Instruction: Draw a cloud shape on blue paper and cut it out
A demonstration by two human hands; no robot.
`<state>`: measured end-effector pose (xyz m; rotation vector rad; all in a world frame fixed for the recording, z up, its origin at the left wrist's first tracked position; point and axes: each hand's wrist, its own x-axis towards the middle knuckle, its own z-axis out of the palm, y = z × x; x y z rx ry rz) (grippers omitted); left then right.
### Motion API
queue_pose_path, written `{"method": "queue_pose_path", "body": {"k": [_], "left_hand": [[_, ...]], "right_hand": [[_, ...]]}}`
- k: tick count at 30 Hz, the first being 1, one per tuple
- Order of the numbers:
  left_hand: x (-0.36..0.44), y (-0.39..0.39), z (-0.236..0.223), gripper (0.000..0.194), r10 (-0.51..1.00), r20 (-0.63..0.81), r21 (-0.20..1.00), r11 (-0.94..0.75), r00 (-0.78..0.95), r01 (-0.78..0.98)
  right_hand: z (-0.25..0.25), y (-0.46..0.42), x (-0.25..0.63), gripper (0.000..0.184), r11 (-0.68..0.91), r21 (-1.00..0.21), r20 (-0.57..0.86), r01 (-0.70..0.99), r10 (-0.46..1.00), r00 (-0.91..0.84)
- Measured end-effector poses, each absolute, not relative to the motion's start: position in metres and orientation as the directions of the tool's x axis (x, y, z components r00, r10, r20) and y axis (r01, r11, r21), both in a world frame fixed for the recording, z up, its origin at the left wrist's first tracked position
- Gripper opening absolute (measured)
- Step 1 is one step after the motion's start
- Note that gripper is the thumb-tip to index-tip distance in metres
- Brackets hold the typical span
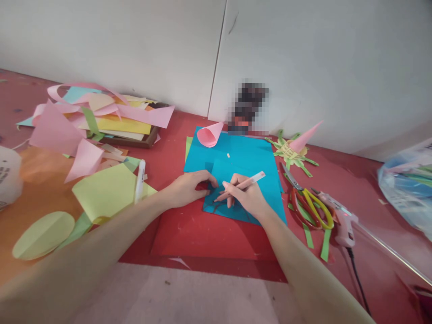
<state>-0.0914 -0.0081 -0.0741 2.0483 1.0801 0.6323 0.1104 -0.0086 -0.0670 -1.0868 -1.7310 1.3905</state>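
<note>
Fingers (205,174) of the left hand (184,190), loosely bent and gripping nothing, rest on blue paper (248,153) at twelve o'clock, a pink cone (208,137) at its eleven. The right hand (249,196) grasps a pen (254,178) pointing toward eight; scissors (315,208) lie between three and four.

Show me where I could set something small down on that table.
The red table is bare at right between the glue gun and plastic bag, save a tiny scrap. A narrower strip lies between the brown tray and blue paper. Crowded: the left, with paper scraps; around the scissors; and the blue paper, with left hand, right hand and pen.
</note>
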Motion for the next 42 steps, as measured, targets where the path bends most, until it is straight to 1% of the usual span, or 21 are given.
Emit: {"method": "queue_pose_path", "body": {"k": [4, 9, 15, 21, 26, 30, 36, 38, 42], "left_hand": [[-0.092, -0.0083, -0.0744, 0.022, 0.842, 0.092, 0.776, -0.396, 0.532, 0.492], [-0.0919, -0.0079, -0.0745, 0.022, 0.843, 0.088, 0.781, -0.39, 0.531, 0.488], [-0.0906, -0.0084, -0.0721, 0.021, 0.842, 0.089, 0.774, -0.394, 0.532, 0.495], [-0.0903, -0.0091, -0.0708, 0.021, 0.849, 0.073, 0.776, -0.378, 0.523, 0.505], [-0.0908, -0.008, -0.0721, 0.021, 0.844, 0.084, 0.764, -0.396, 0.529, 0.51], [-0.0906, -0.0075, -0.0718, 0.021, 0.844, 0.086, 0.764, -0.397, 0.53, 0.508], [-0.0914, -0.0076, -0.0737, 0.022, 0.84, 0.095, 0.765, -0.405, 0.534, 0.5], [-0.0915, -0.0074, -0.074, 0.022, 0.839, 0.095, 0.763, -0.408, 0.536, 0.502], [-0.0911, -0.0078, -0.0729, 0.02, 0.835, 0.101, 0.758, -0.417, 0.541, 0.501]], "right_hand": [[-0.068, -0.0082, 0.111, 0.028, 0.105, -0.972, 0.017, 0.209, 0.923, -0.384], [-0.0677, -0.0086, 0.1113, 0.027, 0.104, -0.973, 0.005, 0.204, 0.9, -0.436], [-0.0681, -0.0078, 0.1096, 0.031, 0.106, -0.971, 0.028, 0.214, 0.941, -0.338], [-0.0696, -0.0087, 0.1103, 0.029, 0.114, -0.969, 0.022, 0.221, 0.925, -0.379], [-0.071, -0.0079, 0.1111, 0.031, 0.109, -0.972, 0.037, 0.21, 0.946, -0.321], [-0.0696, -0.0082, 0.1117, 0.031, 0.096, -0.978, 0.024, 0.184, 0.933, -0.359], [-0.0699, -0.0095, 0.1112, 0.028, 0.096, -0.972, -0.002, 0.213, 0.907, -0.42], [-0.0698, -0.0094, 0.1104, 0.03, 0.099, -0.969, 0.003, 0.228, 0.922, -0.387], [-0.0685, -0.0085, 0.1088, 0.032, 0.124, -0.956, 0.051, 0.264, 0.962, -0.267]]}}
